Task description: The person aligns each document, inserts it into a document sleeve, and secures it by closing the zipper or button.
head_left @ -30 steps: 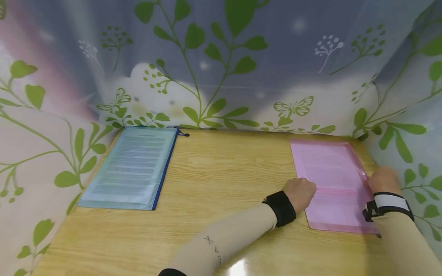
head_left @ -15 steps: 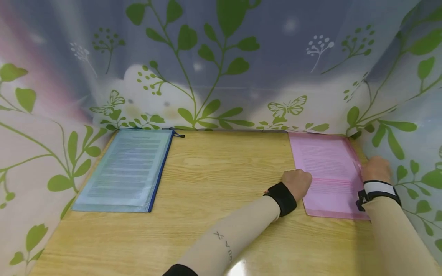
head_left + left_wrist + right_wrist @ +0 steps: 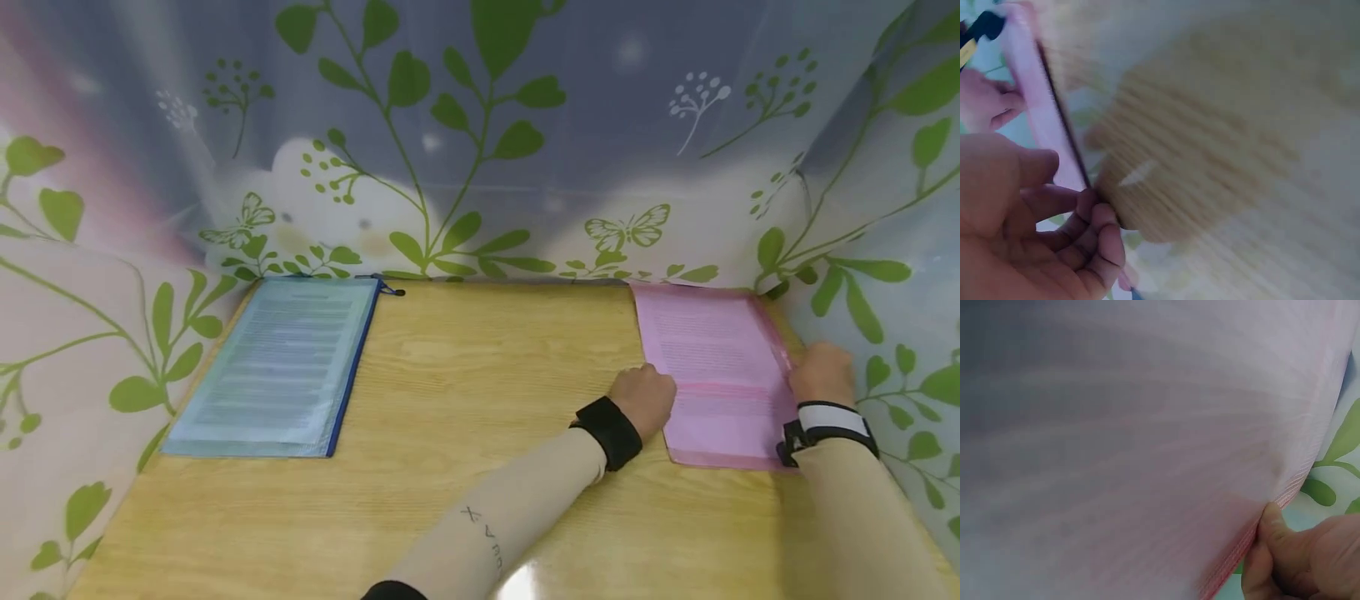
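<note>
A pink see-through document pouch (image 3: 701, 333) with printed paper inside lies at the right of the wooden table, its far end against the patterned cloth. My left hand (image 3: 643, 398) holds its left edge; in the left wrist view, curled fingertips (image 3: 1107, 234) meet that edge. On the opposite side, my right hand (image 3: 822, 373) grips the right edge. The right wrist view shows thumb and finger pinching the pouch's mesh-like pink border (image 3: 1235, 556). At the far left lies a blue zip document pouch (image 3: 292, 367), also with printed sheets, touched by neither hand.
A leaf-patterned cloth (image 3: 480, 192) rises behind the wooden table (image 3: 480, 350) and along both sides. From the blue pouch's far right corner a dark zip pull (image 3: 393, 290) sticks out. Bare wood lies between the two pouches.
Both hands have shifted the pink pouch away from me, until its far edge reached the cloth at the back. Over the last half second it has hardly moved. The blue pouch has stayed put.
</note>
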A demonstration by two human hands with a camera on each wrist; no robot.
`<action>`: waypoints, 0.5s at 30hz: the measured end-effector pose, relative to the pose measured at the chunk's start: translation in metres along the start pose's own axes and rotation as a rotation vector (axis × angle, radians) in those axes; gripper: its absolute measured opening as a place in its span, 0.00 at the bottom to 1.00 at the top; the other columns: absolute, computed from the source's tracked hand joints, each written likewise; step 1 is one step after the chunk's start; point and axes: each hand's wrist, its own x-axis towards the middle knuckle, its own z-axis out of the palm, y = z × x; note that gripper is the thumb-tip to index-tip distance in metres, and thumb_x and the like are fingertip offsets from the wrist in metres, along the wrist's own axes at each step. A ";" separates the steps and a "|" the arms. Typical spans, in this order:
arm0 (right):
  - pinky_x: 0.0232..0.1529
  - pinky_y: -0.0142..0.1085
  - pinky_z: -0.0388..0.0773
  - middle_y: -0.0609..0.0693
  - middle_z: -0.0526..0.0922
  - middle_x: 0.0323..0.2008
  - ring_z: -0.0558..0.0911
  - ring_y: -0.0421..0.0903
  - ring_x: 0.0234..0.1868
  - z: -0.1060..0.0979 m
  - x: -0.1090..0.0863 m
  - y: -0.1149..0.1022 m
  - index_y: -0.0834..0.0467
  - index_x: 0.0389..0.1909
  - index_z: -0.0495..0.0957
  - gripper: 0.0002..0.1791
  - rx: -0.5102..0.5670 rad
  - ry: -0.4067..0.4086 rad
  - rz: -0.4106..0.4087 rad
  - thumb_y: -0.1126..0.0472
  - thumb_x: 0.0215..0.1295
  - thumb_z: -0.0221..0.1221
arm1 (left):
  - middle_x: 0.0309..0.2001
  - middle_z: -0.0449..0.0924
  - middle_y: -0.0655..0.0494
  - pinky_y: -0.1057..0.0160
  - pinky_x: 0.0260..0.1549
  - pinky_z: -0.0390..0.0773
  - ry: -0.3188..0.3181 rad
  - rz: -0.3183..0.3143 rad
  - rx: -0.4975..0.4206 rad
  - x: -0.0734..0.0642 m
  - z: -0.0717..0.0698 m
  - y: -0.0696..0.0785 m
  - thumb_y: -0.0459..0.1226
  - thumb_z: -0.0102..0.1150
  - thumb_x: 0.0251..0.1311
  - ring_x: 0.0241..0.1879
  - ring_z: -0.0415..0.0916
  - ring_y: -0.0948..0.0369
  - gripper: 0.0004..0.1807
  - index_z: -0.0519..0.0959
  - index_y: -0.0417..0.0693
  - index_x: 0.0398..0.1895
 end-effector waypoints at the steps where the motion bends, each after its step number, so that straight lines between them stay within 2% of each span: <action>1: 0.27 0.65 0.72 0.83 0.73 0.27 0.73 0.79 0.29 0.000 -0.002 0.001 0.81 0.19 0.71 0.11 0.000 0.025 -0.042 0.73 0.51 0.48 | 0.36 0.81 0.60 0.64 0.29 0.80 -0.045 -0.006 -0.038 0.000 -0.003 -0.002 0.47 0.53 0.69 0.35 0.76 0.65 0.11 0.86 0.61 0.35; 4: 0.25 0.66 0.69 0.80 0.72 0.21 0.72 0.79 0.25 0.001 -0.012 -0.001 0.77 0.12 0.70 0.12 0.004 0.094 -0.141 0.74 0.49 0.48 | 0.47 0.79 0.57 0.64 0.39 0.79 -0.178 -0.043 -0.190 -0.003 -0.011 -0.011 0.54 0.49 0.70 0.45 0.76 0.63 0.19 0.83 0.54 0.48; 5: 0.23 0.65 0.69 0.78 0.72 0.19 0.72 0.77 0.23 0.002 -0.014 -0.002 0.75 0.10 0.69 0.12 0.010 0.109 -0.166 0.74 0.48 0.48 | 0.49 0.78 0.56 0.65 0.41 0.79 -0.214 -0.042 -0.235 -0.004 -0.014 -0.016 0.54 0.48 0.70 0.45 0.75 0.63 0.22 0.81 0.50 0.51; 8: 0.22 0.64 0.68 0.76 0.74 0.19 0.73 0.76 0.23 0.004 -0.023 -0.013 0.76 0.15 0.71 0.12 0.018 0.123 -0.189 0.72 0.53 0.50 | 0.59 0.74 0.51 0.66 0.52 0.74 -0.263 0.021 -0.354 -0.012 -0.021 -0.037 0.54 0.46 0.72 0.55 0.72 0.61 0.29 0.71 0.41 0.63; 10: 0.25 0.64 0.70 0.78 0.76 0.24 0.74 0.76 0.25 0.007 -0.031 -0.025 0.78 0.25 0.74 0.11 0.029 0.127 -0.194 0.70 0.56 0.53 | 0.64 0.71 0.48 0.67 0.57 0.71 -0.268 0.066 -0.399 -0.022 -0.023 -0.055 0.53 0.45 0.73 0.60 0.69 0.60 0.32 0.64 0.38 0.68; 12: 0.32 0.65 0.71 0.81 0.76 0.32 0.75 0.77 0.33 0.008 -0.042 -0.041 0.81 0.38 0.73 0.17 0.055 0.101 -0.185 0.66 0.60 0.56 | 0.69 0.65 0.45 0.64 0.63 0.66 -0.250 0.091 -0.429 -0.037 -0.023 -0.074 0.52 0.44 0.73 0.66 0.62 0.58 0.35 0.58 0.38 0.72; 15: 0.40 0.66 0.71 0.82 0.74 0.41 0.74 0.78 0.40 0.010 -0.066 -0.069 0.80 0.52 0.67 0.28 0.125 0.092 -0.232 0.62 0.61 0.62 | 0.71 0.60 0.42 0.58 0.64 0.66 -0.200 0.063 -0.448 -0.067 -0.021 -0.103 0.52 0.46 0.73 0.68 0.59 0.53 0.37 0.53 0.39 0.74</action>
